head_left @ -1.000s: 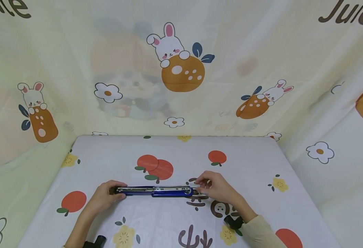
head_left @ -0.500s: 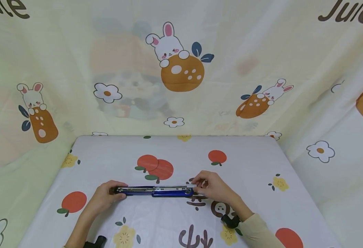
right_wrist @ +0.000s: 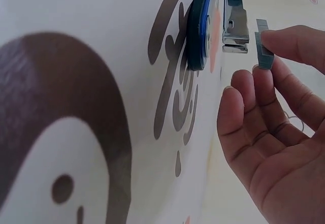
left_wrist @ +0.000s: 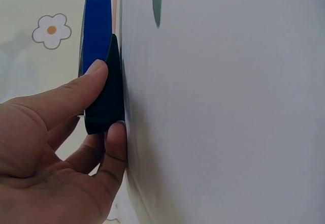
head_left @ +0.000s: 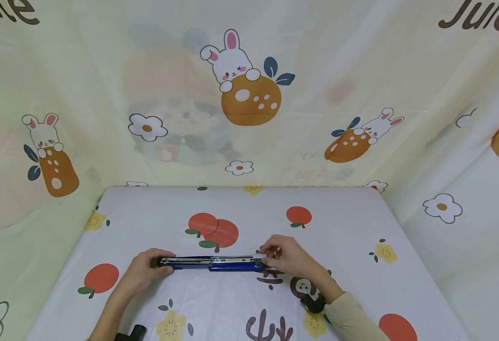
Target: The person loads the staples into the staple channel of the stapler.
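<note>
A blue stapler [head_left: 237, 267], swung open lengthwise, lies across the middle of the table. My left hand [head_left: 145, 269] grips its dark left end; in the left wrist view the thumb [left_wrist: 96, 76] presses on the blue and black body and other fingers reach underneath. At the opposite end, my right hand [head_left: 291, 256] pinches a short strip of staples [right_wrist: 264, 51] between thumb and fingertips. In the right wrist view that strip is beside the stapler's metal magazine end [right_wrist: 236, 33], with a small gap between them. Its remaining fingers are loosely bent.
The table [head_left: 215, 308] has a white cloth printed with fruit, flowers and brown figures. A patterned curtain [head_left: 300, 142] hangs behind and at both sides. Black wrist cameras sit at the left wrist [head_left: 131, 333] and right wrist [head_left: 312, 304].
My right hand has shifted a little to the left, bringing the staples closer to the stapler's right end. My left hand and the stapler have stayed in place.
</note>
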`<act>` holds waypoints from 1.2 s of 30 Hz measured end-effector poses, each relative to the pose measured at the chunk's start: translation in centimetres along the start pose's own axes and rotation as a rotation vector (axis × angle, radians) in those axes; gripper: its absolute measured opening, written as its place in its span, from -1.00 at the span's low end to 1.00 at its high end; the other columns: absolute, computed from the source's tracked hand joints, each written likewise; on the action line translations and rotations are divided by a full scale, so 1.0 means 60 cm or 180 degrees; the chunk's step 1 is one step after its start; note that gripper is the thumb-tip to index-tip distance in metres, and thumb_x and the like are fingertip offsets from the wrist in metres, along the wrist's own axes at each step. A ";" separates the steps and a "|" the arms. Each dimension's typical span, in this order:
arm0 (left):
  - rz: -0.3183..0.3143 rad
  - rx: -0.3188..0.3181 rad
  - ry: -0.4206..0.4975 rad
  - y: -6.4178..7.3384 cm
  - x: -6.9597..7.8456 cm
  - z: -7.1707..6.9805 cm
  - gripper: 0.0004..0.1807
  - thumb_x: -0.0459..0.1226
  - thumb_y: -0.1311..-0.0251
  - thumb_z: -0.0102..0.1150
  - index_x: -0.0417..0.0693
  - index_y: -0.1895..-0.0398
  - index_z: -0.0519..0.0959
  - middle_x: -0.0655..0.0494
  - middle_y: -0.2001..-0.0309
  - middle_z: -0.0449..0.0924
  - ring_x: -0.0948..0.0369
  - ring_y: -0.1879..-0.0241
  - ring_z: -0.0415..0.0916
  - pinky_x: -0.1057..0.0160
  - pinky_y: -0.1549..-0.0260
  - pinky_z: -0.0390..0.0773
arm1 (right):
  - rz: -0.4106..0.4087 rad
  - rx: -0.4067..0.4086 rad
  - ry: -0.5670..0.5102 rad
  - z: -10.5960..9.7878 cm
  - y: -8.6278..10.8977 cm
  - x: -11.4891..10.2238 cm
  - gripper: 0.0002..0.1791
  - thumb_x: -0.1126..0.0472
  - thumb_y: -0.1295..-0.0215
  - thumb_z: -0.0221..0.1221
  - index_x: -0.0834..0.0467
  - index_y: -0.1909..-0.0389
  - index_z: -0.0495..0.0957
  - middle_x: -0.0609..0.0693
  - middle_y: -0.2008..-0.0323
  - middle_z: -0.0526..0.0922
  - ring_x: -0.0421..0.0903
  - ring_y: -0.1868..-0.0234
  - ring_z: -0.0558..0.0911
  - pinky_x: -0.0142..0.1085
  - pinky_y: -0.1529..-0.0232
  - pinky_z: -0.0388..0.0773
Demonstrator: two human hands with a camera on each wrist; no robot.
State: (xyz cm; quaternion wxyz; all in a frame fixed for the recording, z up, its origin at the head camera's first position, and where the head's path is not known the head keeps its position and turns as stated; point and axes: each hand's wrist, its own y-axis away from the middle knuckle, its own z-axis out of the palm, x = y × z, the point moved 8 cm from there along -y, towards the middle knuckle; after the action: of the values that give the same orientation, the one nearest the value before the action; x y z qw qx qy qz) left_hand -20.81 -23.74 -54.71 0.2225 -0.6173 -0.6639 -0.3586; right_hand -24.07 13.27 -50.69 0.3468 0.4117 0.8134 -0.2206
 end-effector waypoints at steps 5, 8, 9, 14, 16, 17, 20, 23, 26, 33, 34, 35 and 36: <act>0.0032 0.0006 -0.0006 -0.001 -0.002 0.000 -0.66 -0.27 -0.24 0.50 0.02 -0.09 0.76 -0.01 -0.07 0.71 0.08 -0.01 0.51 0.14 0.01 0.51 | 0.0013 -0.0052 -0.0028 0.006 -0.004 -0.004 -0.80 0.29 -0.30 0.42 0.16 0.07 0.74 -0.08 0.23 0.72 -0.29 0.27 0.60 -0.41 0.23 0.64; 0.0037 0.0006 0.0000 -0.002 -0.003 0.000 -0.66 -0.27 -0.23 0.50 0.02 -0.09 0.76 -0.01 -0.06 0.71 0.09 0.01 0.50 0.16 0.03 0.50 | 0.0030 -0.0081 -0.0043 0.009 -0.007 -0.003 -0.82 0.28 -0.30 0.43 0.12 0.09 0.75 -0.08 0.23 0.71 -0.29 0.27 0.61 -0.41 0.23 0.65; 0.0036 0.0005 0.0009 -0.002 -0.003 0.000 -0.65 -0.27 -0.23 0.51 0.01 -0.09 0.76 -0.01 -0.06 0.71 0.09 0.01 0.50 0.16 0.03 0.50 | 0.0037 -0.0087 -0.0043 0.010 -0.008 -0.002 -0.82 0.28 -0.30 0.43 0.11 0.09 0.75 -0.08 0.23 0.71 -0.30 0.27 0.61 -0.41 0.23 0.66; 0.0012 0.0011 0.0010 -0.001 -0.003 0.001 -0.65 -0.27 -0.22 0.51 0.02 -0.09 0.76 -0.02 -0.07 0.71 0.09 0.00 0.51 0.15 0.02 0.51 | 0.0044 -0.0114 -0.0045 0.015 -0.010 0.002 -0.82 0.29 -0.30 0.42 0.12 0.10 0.74 -0.08 0.25 0.70 -0.29 0.28 0.62 -0.40 0.24 0.67; -0.0001 0.0016 0.0012 -0.001 -0.003 0.001 -0.65 -0.28 -0.22 0.51 0.02 -0.08 0.76 -0.02 -0.08 0.71 0.08 -0.01 0.51 0.14 0.01 0.51 | 0.0061 -0.0127 -0.0055 0.017 -0.011 0.004 -0.83 0.29 -0.30 0.42 0.12 0.10 0.74 -0.09 0.25 0.69 -0.27 0.28 0.63 -0.41 0.24 0.66; -0.0002 0.0020 0.0009 -0.001 -0.003 0.001 -0.65 -0.28 -0.22 0.51 0.02 -0.08 0.76 -0.02 -0.08 0.71 0.08 -0.01 0.51 0.14 0.00 0.52 | 0.0068 -0.0132 -0.0056 0.018 -0.011 0.004 -0.83 0.29 -0.30 0.42 0.12 0.10 0.74 -0.09 0.26 0.69 -0.26 0.28 0.63 -0.41 0.24 0.66; -0.0004 0.0029 -0.0001 -0.001 -0.003 0.001 -0.66 -0.28 -0.23 0.51 0.02 -0.08 0.76 -0.02 -0.08 0.71 0.08 -0.02 0.52 0.12 -0.02 0.53 | 0.0099 -0.0128 -0.0065 0.021 -0.012 0.005 -0.83 0.29 -0.30 0.42 0.11 0.11 0.74 -0.10 0.26 0.68 -0.24 0.28 0.63 -0.41 0.25 0.66; -0.0003 0.0028 -0.0002 0.000 -0.003 0.000 -0.66 -0.28 -0.23 0.51 0.02 -0.09 0.76 -0.03 -0.08 0.71 0.08 -0.02 0.52 0.10 -0.04 0.54 | 0.0102 -0.0120 -0.0050 0.022 -0.013 0.003 -0.84 0.28 -0.30 0.42 0.11 0.11 0.74 -0.09 0.27 0.68 -0.23 0.29 0.63 -0.42 0.25 0.66; -0.0021 0.0028 0.0000 0.001 -0.003 0.000 -0.66 -0.29 -0.23 0.50 0.03 -0.09 0.76 -0.02 -0.09 0.71 0.07 -0.03 0.52 0.09 -0.05 0.53 | 0.0109 -0.0115 -0.0016 0.022 -0.013 0.001 -0.84 0.27 -0.31 0.42 0.10 0.11 0.74 -0.10 0.27 0.68 -0.24 0.29 0.62 -0.42 0.25 0.65; -0.0027 0.0018 0.0037 0.000 -0.003 -0.001 -0.65 -0.27 -0.23 0.51 0.02 -0.09 0.76 -0.02 -0.06 0.71 0.08 0.00 0.49 0.17 0.04 0.48 | 0.0155 -0.0106 0.0009 0.024 -0.012 0.003 -0.85 0.26 -0.30 0.42 0.09 0.12 0.75 -0.12 0.28 0.66 -0.25 0.31 0.60 -0.45 0.27 0.62; -0.0036 0.0020 0.0038 0.000 -0.004 0.000 -0.65 -0.27 -0.23 0.51 0.03 -0.09 0.76 -0.01 -0.06 0.71 0.09 0.00 0.49 0.17 0.04 0.48 | 0.0153 -0.0105 0.0010 0.024 -0.012 0.003 -0.85 0.26 -0.30 0.42 0.09 0.12 0.75 -0.12 0.28 0.66 -0.26 0.32 0.59 -0.45 0.28 0.62; -0.0029 0.0020 0.0036 0.000 -0.004 0.000 -0.65 -0.27 -0.23 0.51 0.02 -0.09 0.76 -0.01 -0.06 0.71 0.08 0.00 0.49 0.17 0.04 0.48 | 0.0146 -0.0104 0.0010 0.025 -0.012 0.004 -0.85 0.27 -0.30 0.42 0.09 0.13 0.75 -0.12 0.28 0.65 -0.27 0.32 0.59 -0.45 0.28 0.61; -0.0026 0.0022 0.0027 -0.001 -0.004 0.000 -0.65 -0.26 -0.23 0.51 0.03 -0.09 0.76 -0.01 -0.06 0.71 0.08 0.00 0.49 0.16 0.04 0.48 | 0.0139 -0.0102 0.0011 0.025 -0.012 0.003 -0.85 0.27 -0.30 0.42 0.10 0.13 0.75 -0.12 0.28 0.65 -0.28 0.32 0.59 -0.45 0.28 0.61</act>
State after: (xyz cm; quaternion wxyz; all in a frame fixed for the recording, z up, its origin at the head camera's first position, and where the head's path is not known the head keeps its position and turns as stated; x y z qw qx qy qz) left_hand -20.82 -23.90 -54.92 0.2260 -0.6123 -0.6667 -0.3599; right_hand -24.19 12.01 -51.77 0.3566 0.4241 0.8083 -0.1991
